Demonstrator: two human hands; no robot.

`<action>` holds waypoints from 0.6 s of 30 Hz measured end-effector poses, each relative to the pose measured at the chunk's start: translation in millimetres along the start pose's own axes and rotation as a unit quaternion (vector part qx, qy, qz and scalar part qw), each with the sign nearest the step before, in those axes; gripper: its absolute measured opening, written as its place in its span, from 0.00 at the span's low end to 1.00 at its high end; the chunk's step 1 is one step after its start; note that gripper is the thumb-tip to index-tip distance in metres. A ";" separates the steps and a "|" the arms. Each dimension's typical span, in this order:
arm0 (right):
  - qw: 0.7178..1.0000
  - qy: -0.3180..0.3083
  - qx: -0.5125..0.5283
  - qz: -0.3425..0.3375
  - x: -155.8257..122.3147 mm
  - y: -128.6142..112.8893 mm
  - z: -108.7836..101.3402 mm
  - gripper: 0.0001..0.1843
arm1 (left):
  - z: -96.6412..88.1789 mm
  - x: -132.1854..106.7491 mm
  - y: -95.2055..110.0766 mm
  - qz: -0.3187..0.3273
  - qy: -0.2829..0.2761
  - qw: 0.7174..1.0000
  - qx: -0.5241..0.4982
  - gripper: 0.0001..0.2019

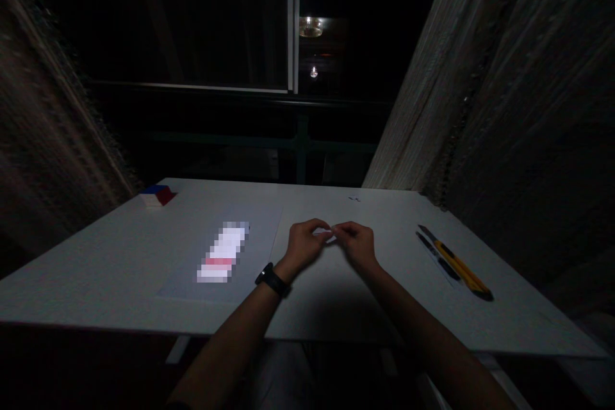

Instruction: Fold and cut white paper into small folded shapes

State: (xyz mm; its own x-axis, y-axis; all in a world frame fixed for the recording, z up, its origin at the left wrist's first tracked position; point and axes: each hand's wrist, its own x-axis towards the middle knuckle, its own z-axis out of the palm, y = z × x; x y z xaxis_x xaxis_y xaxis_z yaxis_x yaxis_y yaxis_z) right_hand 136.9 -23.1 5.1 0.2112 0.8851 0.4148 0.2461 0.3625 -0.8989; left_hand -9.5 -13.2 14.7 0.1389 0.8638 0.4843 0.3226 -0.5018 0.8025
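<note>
Above the middle of the white table (144, 250), my left hand (307, 243) and my right hand (356, 242) meet at the fingertips. Both pinch a small piece of white paper (330, 237) between thumb and fingers. Most of the paper is covered by the fingers, so its exact shape is hard to make out. A dark watch (273, 278) is on my left wrist. To the left of my left hand lies a sheet of paper (262, 243) with a bright, blurred-out phone-like rectangle (223, 253) on it.
At the right lie a yellow utility knife (464, 269) and a slimmer dark-handled knife or pen (438, 256). A Rubik's-type cube (157, 195) sits at the far left corner. Small dark scraps (354, 199) lie near the back edge. Curtains (423, 77) hang on both sides.
</note>
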 end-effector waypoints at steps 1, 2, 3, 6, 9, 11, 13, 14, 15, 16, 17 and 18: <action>1.000 0.002 0.001 0.006 0.4 0.9 0.1 0.08 | 0.4 0.1 -0.4 -0.002 0.001 1.000 -0.009 0.08; 1.000 0.003 0.000 0.011 0.7 1.5 0.3 0.08 | 0.8 0.2 -0.8 -0.005 0.001 1.000 -0.017 0.09; 1.000 0.005 -0.001 0.015 0.7 1.6 0.5 0.08 | 1.1 0.3 -1.3 -0.007 0.001 1.000 -0.023 0.10; 1.000 0.013 0.003 0.019 0.2 -0.5 1.7 0.07 | 2.0 0.7 -3.2 -0.011 -0.001 0.999 -0.031 0.10; 0.999 0.020 0.014 0.025 -0.5 -4.8 2.9 0.07 | 2.9 0.9 -5.1 -0.012 -0.001 0.999 -0.042 0.09; 0.999 0.025 0.023 0.032 -0.7 -6.8 3.5 0.07 | 3.2 1.2 -5.5 -0.014 0.003 0.999 -0.047 0.09; 0.999 0.026 0.031 0.035 -0.5 -7.0 3.9 0.08 | 3.0 1.6 -5.3 -0.022 0.002 0.998 -0.056 0.10; 0.998 0.026 0.034 0.035 -0.3 -6.3 4.0 0.08 | 2.8 1.9 -5.0 -0.029 -0.002 0.998 -0.063 0.11; 0.998 0.024 0.037 0.036 -0.1 -5.3 4.1 0.08 | 2.5 2.2 -4.8 -0.038 -0.007 0.997 -0.071 0.12; 0.998 0.022 0.041 0.038 0.2 -3.9 4.2 0.09 | 2.2 2.4 -4.6 -0.047 -0.012 0.996 -0.079 0.12; 0.998 0.021 0.046 0.041 0.5 -2.4 4.2 0.09 | 2.0 2.7 -4.5 -0.055 -0.016 0.995 -0.086 0.13; 0.998 0.019 0.051 0.044 0.7 -1.0 4.2 0.09 | 1.7 2.9 -4.5 -0.061 -0.017 0.994 -0.090 0.14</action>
State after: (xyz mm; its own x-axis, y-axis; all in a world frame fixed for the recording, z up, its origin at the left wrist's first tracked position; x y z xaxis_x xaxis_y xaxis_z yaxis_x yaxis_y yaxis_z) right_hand 132.8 -21.6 5.7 0.2640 0.9036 0.3372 0.1281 0.3137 -0.9408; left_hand -8.9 -8.3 12.0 0.1424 0.9182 0.3696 0.1658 -0.3903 0.9057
